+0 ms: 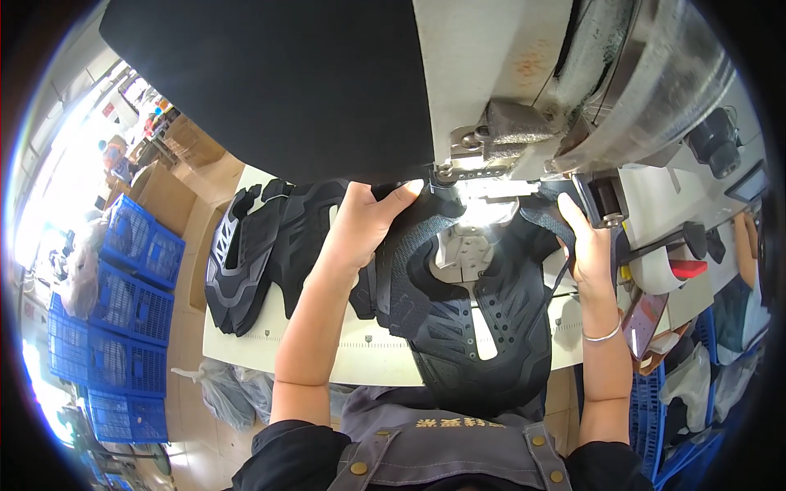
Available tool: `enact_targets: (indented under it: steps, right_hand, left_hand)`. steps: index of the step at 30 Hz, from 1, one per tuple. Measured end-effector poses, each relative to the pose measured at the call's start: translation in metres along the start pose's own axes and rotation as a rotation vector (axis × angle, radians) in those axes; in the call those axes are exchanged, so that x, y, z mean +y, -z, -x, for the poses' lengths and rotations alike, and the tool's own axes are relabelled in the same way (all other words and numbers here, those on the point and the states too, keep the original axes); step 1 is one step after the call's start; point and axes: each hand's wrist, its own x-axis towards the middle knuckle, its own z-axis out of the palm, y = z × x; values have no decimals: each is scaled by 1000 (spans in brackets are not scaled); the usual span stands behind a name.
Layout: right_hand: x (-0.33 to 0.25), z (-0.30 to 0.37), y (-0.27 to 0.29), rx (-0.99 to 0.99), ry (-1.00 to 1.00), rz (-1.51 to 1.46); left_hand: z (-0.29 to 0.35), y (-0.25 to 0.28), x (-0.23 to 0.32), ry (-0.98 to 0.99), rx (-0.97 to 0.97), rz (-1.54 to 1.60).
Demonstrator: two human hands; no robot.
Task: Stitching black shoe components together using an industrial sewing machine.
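Frame centre: left hand (pixel 360 225) and right hand (pixel 591 250) pinch opposite sides of a black shoe upper (pixel 516 335) at the sewing machine (pixel 499 65). Apparent step: stitching; next move likely calls for even guiding.

head cam, left fisheye of worn pair; sits above the apron (pixel 446 458) at bottom edge; looks down and forward over counter (pixel 368 353); upright, unmirrored; near the hands (pixel 359 227); machine (pixel 499 49) large, cut by top edge; very wide, takes in floor (pixel 192 401) at left; straight edges bend toward rim; corners black
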Motion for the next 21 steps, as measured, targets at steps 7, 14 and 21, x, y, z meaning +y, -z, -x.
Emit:
enact_targets:
  steps: [7, 14, 21]
  right_hand:
    - [45, -88, -8, -64, -101, -151]
    - [155, -128, 64, 54, 608, 683]
    - [33, 35, -5, -199, 302, 862]
  left_hand:
    - [-28, 27, -5, -196, 280, -372]
    - [-8, 129, -13, 164, 357, -92]
    - [47, 206, -79, 177, 255, -1249]
